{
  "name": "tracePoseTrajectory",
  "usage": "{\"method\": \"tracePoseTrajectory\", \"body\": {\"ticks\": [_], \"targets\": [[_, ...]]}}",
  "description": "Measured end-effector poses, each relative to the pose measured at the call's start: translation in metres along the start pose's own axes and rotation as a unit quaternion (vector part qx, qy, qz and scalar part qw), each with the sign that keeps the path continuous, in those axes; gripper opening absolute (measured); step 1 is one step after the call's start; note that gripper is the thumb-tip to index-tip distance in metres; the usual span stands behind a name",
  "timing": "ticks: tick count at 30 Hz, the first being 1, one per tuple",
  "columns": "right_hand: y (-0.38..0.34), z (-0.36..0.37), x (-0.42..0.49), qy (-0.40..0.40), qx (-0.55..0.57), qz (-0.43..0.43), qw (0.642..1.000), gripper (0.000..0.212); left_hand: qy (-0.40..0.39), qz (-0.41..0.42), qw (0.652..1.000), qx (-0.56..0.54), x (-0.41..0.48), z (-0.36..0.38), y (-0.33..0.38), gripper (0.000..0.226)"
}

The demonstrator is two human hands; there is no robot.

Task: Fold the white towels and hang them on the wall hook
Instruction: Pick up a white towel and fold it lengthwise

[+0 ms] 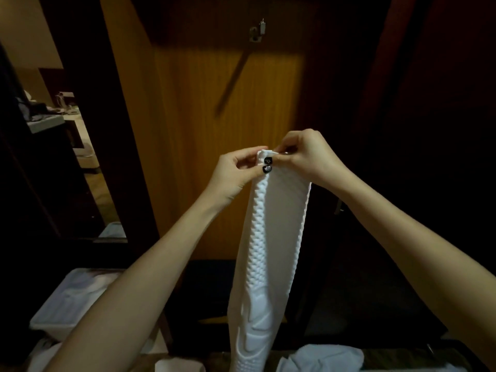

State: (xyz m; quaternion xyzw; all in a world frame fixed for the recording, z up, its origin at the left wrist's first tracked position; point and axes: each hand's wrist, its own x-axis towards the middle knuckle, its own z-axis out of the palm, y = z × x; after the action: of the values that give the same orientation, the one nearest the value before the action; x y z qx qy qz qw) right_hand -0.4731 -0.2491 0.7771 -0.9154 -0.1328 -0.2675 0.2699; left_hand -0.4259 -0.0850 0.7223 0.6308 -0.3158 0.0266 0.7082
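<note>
Left hand [233,173] and right hand [308,154] pinching hanging white towel [271,251] top

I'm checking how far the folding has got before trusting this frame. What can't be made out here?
- Head view: the lower end of the white towel is cut off by the bottom edge.
- Its top corners are covered by the left hand and right hand, so their alignment is unclear.
- The wall hook is small and dim; its shape is unclear.
- Contents of the white bin are partly hidden by the left forearm.
</note>
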Motion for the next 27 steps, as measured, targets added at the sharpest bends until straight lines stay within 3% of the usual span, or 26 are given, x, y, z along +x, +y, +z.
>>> {"method": "tracePoseTrajectory", "body": {"ticks": [3,7,10,12,15,18,21,23,25,27], "targets": [[-0.004,-0.003,0.004,-0.03,-0.008,-0.002,1.0,0.023,0.012,0.012,1.0,0.014,-0.001,0.003,-0.003,0.039],[0.007,-0.026,0.005,-0.179,-0.142,-0.034,0.973,0.049,0.044,-0.004,0.998,-0.036,-0.001,-0.009,-0.01,0.035],[0.015,-0.036,-0.007,-0.228,-0.094,0.025,0.969,0.041,0.07,-0.022,0.995,-0.062,0.005,-0.024,-0.011,0.031],[0.017,-0.03,-0.01,-0.205,-0.024,0.053,0.977,0.036,0.074,-0.01,0.997,0.006,0.012,-0.029,-0.008,0.029],[0.014,-0.017,-0.005,-0.129,-0.011,0.064,0.989,0.03,0.085,0.029,0.992,0.09,0.02,-0.022,-0.001,0.025],[0.008,-0.014,0.006,-0.009,0.023,0.066,0.998,0.028,0.128,0.079,0.984,0.095,0.026,-0.018,0.008,0.027],[-0.001,-0.01,0.013,0.115,0.125,0.042,0.985,0.027,0.157,0.109,0.981,0.04,0.035,-0.018,0.026,0.02],[-0.006,-0.007,0.014,0.146,0.237,0.045,0.959,0.054,0.157,0.111,0.981,-0.01,0.043,-0.015,0.04,0.017],[-0.006,-0.004,0.01,0.126,0.327,-0.002,0.936,0.082,0.152,0.109,0.981,-0.055,0.051,-0.011,0.053,0.016],[-0.002,0.0,0.002,0.086,0.334,-0.067,0.936,0.089,0.145,0.099,0.981,-0.083,0.057,-0.01,0.062,0.018]]}}
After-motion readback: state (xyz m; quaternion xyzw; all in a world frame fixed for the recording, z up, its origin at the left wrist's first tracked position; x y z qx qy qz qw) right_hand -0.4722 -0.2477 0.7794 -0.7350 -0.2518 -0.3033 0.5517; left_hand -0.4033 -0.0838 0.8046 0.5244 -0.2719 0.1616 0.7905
